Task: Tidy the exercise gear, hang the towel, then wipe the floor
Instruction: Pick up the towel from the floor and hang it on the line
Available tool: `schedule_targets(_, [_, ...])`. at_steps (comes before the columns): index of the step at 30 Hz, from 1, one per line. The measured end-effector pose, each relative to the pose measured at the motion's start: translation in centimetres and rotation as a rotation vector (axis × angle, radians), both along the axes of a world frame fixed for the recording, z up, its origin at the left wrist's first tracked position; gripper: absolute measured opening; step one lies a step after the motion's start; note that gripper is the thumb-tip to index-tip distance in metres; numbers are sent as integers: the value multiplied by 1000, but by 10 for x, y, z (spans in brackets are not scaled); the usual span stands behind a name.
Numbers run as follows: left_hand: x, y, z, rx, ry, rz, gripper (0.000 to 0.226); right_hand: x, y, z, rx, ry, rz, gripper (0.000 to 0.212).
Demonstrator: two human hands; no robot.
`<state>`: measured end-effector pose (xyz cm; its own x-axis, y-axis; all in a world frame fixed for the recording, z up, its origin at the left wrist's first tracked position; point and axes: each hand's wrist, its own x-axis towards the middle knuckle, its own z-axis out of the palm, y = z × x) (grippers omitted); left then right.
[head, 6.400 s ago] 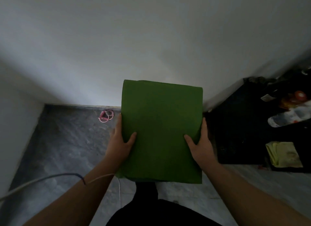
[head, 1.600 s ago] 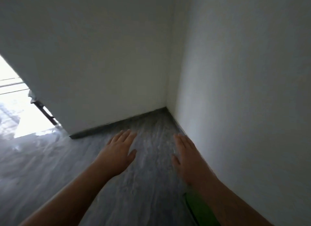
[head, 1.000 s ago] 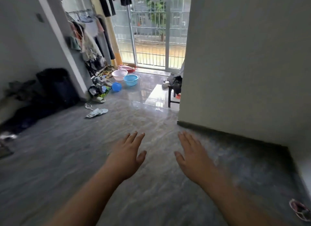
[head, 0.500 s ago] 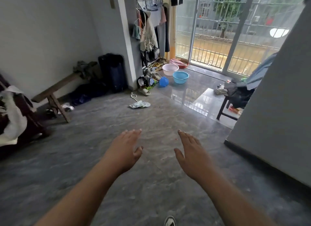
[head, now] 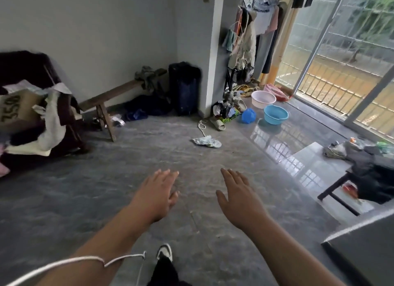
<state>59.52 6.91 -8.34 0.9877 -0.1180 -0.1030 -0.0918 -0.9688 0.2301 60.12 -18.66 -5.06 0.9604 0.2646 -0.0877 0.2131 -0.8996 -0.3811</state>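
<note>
While held flat and empty over grey stone floor (head: 89,200): left hand (head: 155,197), right hand (head: 238,200). Crumpled pale towel-like cloth (head: 206,141) lay at twelve o'clock, beside white cord (head: 202,127). Judged hazards: snagging that cord, slipping on glossy tiles.

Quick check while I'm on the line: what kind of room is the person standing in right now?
Most likely a lived-in room of a home, opening onto a balcony. Clothes hang on a rack by the barred sliding door, plastic basins sit on the tiled floor, and a wooden bench stands against the wall.
</note>
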Motion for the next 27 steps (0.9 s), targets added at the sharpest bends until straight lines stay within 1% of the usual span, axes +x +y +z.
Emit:
schedule_targets(5, [118, 33, -21, 15, 22, 13, 66, 125, 44, -21, 6, 12, 1, 67])
schedule_targets(10, [253, 69, -16, 57, 67, -15, 65, 249, 81, -28, -24, 59, -18, 67])
schedule_targets(13, [335, 79, -15, 102, 66, -71, 64, 320, 95, -30, -49, 42, -35, 67])
schedule_targets(16, [408, 78, -20, 149, 75, -109, 64, 380, 98, -36, -63, 48, -58, 67])
schedule_targets(21, [523, 59, -43, 157, 170, -143, 64, 486, 91, -57, -78, 89, -68, 67])
schedule_targets(24, [594, 45, -68, 220, 176, -163, 64, 561, 81, -80, -102, 70, -47, 68])
schedule_targets(27, [665, 33, -87, 236, 209, -159, 64, 638, 70, -100, -129, 115, 9, 70])
